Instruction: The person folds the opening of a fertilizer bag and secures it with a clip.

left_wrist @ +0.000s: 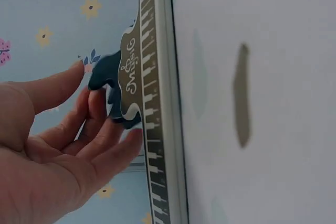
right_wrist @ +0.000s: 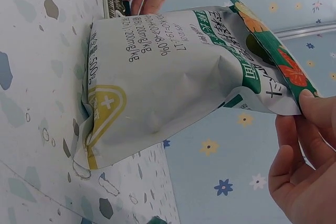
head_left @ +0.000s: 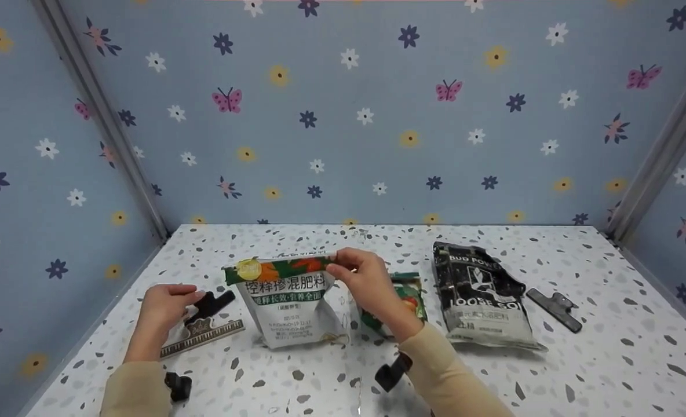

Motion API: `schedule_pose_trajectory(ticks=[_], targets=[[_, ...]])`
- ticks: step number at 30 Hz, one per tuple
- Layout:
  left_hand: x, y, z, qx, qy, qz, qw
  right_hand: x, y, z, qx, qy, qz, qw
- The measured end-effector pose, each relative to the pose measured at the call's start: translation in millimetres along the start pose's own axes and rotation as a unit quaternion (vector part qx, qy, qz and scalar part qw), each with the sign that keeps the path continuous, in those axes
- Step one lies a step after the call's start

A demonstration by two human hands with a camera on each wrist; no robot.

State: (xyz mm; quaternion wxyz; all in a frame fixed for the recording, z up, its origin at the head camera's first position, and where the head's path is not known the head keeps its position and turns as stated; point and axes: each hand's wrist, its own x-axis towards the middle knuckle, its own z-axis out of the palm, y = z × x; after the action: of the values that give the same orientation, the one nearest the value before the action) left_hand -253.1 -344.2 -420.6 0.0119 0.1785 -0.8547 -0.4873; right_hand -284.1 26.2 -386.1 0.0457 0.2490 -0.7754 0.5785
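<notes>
My right hand (head_left: 369, 284) pinches the top right corner of a white fertilizer bag (head_left: 291, 318), whose green and orange top band is folded over. In the right wrist view, the bag (right_wrist: 152, 77) leans with its bottom on the table, and thumb and fingers grip the band's end. At the left, my left hand (head_left: 160, 313) is at a clip (head_left: 204, 336) with a piano-key strip and dark grips. In the left wrist view, the fingers lie behind the dark part of the clip (left_wrist: 131, 77), while the thumb stands a little apart from it.
A green pouch (head_left: 409, 292) lies behind my right forearm. Right of it lies a black and silver bag (head_left: 485, 301), with a dark clip (head_left: 554, 308) beside it. The speckled white table (head_left: 320, 388) meets flower-patterned walls (head_left: 343, 145) at the back and sides.
</notes>
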Motion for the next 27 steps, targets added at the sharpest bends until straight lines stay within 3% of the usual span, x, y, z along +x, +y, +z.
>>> schedule_pose_trajectory(ticks=[13,27], targets=[[-3.0,4.8,4.0,0.091,-0.018,0.038,0.995,-0.5,-1.6,-2.1,-0.005,0.004,0.008,1.0],[-1.6,1.7,0.5,0.108,-0.011,0.024,0.9938,-1.2,-1.0,-1.2,-0.004,-0.002,-0.001,1.0]])
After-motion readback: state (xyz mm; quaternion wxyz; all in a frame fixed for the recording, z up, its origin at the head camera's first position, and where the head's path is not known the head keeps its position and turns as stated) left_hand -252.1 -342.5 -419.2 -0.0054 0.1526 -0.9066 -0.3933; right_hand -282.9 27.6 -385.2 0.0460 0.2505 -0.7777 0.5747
